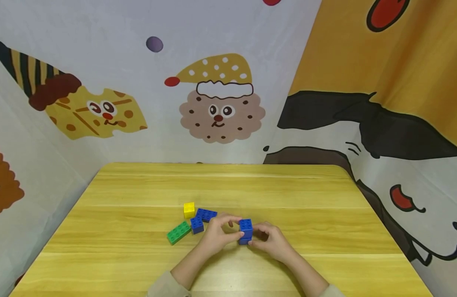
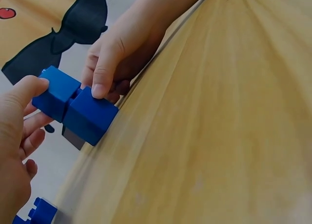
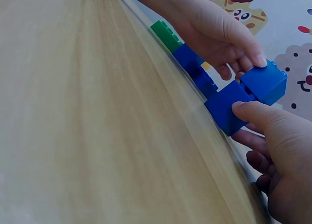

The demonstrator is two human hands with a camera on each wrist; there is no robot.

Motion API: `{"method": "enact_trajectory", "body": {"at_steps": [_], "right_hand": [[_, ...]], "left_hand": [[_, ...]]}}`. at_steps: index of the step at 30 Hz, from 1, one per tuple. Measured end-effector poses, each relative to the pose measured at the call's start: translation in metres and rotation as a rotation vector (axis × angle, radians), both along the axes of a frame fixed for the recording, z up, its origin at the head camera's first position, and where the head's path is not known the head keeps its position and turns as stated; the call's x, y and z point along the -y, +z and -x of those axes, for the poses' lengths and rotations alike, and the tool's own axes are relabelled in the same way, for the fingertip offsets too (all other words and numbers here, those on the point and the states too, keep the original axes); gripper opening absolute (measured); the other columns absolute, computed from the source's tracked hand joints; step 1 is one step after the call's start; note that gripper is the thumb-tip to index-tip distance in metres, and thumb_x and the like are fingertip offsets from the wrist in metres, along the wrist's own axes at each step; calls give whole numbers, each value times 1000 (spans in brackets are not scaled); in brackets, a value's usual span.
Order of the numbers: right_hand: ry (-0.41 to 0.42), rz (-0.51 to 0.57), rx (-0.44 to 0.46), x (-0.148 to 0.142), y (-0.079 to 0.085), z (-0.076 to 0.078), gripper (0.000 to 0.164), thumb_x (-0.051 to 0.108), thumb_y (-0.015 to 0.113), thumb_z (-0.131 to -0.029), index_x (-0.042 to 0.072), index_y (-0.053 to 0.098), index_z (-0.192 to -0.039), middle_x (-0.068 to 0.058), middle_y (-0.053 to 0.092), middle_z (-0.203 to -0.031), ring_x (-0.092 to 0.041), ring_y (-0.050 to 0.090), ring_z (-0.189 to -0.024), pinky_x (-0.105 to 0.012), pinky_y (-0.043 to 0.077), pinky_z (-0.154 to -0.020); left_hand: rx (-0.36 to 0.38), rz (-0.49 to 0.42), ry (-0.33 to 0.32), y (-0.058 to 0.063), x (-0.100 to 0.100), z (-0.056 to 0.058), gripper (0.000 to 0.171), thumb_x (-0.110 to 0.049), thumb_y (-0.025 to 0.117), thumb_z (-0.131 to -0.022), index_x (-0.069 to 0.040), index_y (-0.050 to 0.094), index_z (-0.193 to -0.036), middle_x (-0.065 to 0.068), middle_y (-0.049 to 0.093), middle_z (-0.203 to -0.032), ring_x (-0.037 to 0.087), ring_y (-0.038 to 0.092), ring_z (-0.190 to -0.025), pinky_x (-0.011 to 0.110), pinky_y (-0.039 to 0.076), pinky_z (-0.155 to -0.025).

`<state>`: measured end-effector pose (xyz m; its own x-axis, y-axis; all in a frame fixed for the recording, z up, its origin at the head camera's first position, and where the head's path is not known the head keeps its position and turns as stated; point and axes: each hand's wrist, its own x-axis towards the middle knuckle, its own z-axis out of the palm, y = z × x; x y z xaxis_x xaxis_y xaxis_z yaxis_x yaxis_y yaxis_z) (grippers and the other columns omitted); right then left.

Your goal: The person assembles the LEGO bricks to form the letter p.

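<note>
Two square blue building bricks stand one above the other on the table, with a slim gap between them in both wrist views. My left hand (image 1: pixel 216 237) pinches the upper blue brick (image 2: pixel 57 93) between thumb and fingers. Lower down, my right hand (image 1: pixel 273 243) grips the lower blue brick (image 3: pixel 227 108), its thumb lying flat on the near face. Studs show on top of the upper brick in the head view. That lower brick is right at the table surface.
Left of my hands lie a green brick (image 1: pixel 178 232), a small blue brick (image 1: pixel 197 225), a longer blue brick (image 1: pixel 206 215) and a yellow brick (image 1: pixel 189 210). They sit close together on the wooden table (image 1: pixel 139 185). A printed cloth (image 1: pixel 139 24) hangs behind the table.
</note>
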<state>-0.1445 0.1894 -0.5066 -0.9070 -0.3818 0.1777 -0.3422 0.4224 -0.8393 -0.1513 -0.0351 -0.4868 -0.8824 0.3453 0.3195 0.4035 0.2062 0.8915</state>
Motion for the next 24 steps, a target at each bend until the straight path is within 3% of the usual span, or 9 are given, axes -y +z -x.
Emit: {"method": "enact_trajectory", "body": {"at_steps": [7,14,24], "right_hand": [[21,3,-35,-1,-1,0,31,20,79,-80,9,71,-107,3,65,-98,-16,58,-88,-30,49,-78],[11,-13,12,0,1,-1,32,23,79,-79,11,71,-108,4,65,-100,-17,58,-91,-31,48,-81],[15,-26,33,-1,2,0,33,26,79,-80,13,71,-109,7,65,-102,-18,58,-94,-33,47,-84]], "left_hand": [[-25,22,-25,2,-1,4,29,-15,81,-77,-15,72,-105,-11,64,-91,19,54,-82,28,45,-63],[-24,4,-57,1,-1,7,29,-13,82,-76,-15,72,-103,-12,63,-90,20,54,-82,35,46,-66],[9,-33,-76,-1,0,8,29,-13,82,-76,-16,72,-103,-10,64,-91,22,54,-83,34,46,-68]]}}
